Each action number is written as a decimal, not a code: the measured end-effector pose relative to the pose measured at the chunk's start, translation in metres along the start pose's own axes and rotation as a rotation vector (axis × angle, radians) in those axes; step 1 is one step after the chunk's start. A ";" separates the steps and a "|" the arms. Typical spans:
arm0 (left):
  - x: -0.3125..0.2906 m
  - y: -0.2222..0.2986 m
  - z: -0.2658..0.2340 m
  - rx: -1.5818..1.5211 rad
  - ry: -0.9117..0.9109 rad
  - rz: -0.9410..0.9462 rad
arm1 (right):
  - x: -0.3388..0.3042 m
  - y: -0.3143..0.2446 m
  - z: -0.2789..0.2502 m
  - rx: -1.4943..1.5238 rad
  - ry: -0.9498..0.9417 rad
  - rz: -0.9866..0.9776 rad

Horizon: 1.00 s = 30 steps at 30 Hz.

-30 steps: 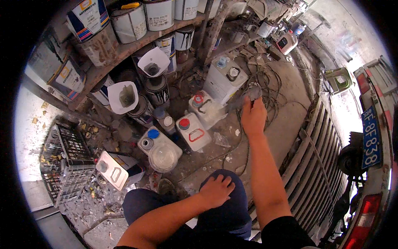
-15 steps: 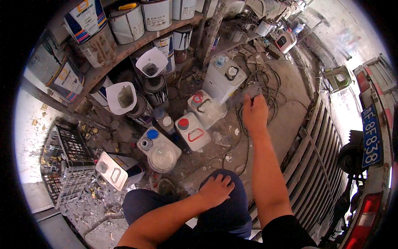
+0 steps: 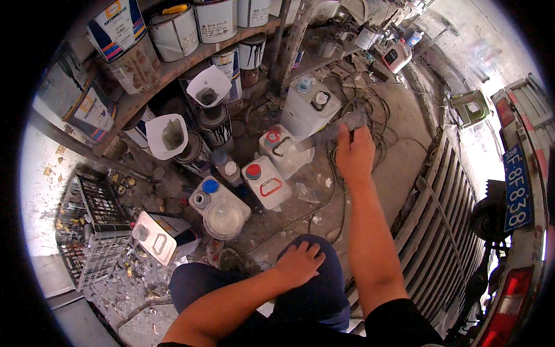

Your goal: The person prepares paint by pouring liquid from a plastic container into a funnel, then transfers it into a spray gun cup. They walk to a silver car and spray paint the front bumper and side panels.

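My left hand (image 3: 299, 263) lies on my knee, fingers spread and holding nothing. My right hand (image 3: 354, 150) is stretched forward over the floor, its fingers pinching a thin greyish see-through piece (image 3: 351, 120) whose kind is too blurred to tell. Just left of it stands a large white jerrycan (image 3: 309, 113) with a pale blue cap. Nearer to me are a white jug with a red cap and dark handle (image 3: 276, 147), another red-capped white jug (image 3: 269, 186), and a blue-capped container (image 3: 202, 199) bearing a clear round tub (image 3: 224, 218).
Paint cans (image 3: 215, 22) line the shelf at the left, with two white paper funnels (image 3: 166, 137) below. A black plastic crate (image 3: 95, 231) and a flat metal can (image 3: 155, 237) sit at lower left. A coiled hose (image 3: 378, 110), a slatted grate (image 3: 439, 231) and a vehicle's rear (image 3: 523, 231) lie rightward.
The greyish piece in my right hand has turned and now shows as a wider, flatter shape. My right hand has risen slightly; my left hand stays on the knee.
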<state>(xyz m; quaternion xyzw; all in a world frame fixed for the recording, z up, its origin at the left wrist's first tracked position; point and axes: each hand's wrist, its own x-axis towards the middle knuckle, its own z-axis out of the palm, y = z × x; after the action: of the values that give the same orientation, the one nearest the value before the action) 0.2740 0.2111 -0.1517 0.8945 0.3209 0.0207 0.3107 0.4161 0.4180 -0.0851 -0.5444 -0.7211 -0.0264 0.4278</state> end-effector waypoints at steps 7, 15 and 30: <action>0.001 0.000 -0.003 -0.006 -0.035 -0.004 | -0.020 0.010 0.015 0.001 -0.054 0.072; 0.001 0.002 -0.003 -0.005 -0.029 -0.005 | -0.009 0.005 0.004 0.076 0.072 0.276; 0.003 0.004 0.001 0.003 -0.043 -0.004 | -0.001 0.004 -0.045 0.210 0.229 0.440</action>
<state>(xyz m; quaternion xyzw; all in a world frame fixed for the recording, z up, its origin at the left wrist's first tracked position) 0.2789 0.2104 -0.1505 0.8945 0.3160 0.0005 0.3162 0.4462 0.3962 -0.0590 -0.6341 -0.5311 0.0808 0.5561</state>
